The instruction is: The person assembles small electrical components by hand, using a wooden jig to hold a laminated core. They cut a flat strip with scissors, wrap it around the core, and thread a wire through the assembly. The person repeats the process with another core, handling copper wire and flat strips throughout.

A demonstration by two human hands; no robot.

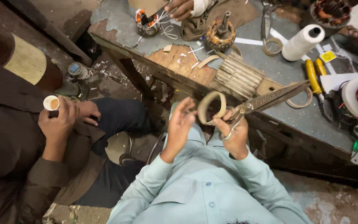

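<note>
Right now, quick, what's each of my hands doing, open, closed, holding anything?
Left hand: open, fingers spread, holding nothing, beside the tape ring.
Right hand: closed on the large scissors, also pinching the tape ring.

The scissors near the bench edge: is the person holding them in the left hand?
No, the scissors are in the right hand, beside a tan paper loop.

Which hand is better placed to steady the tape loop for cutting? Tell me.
Left. The left hand is open and free beside the tape loop; the right hand already holds both loop and scissors.
</note>
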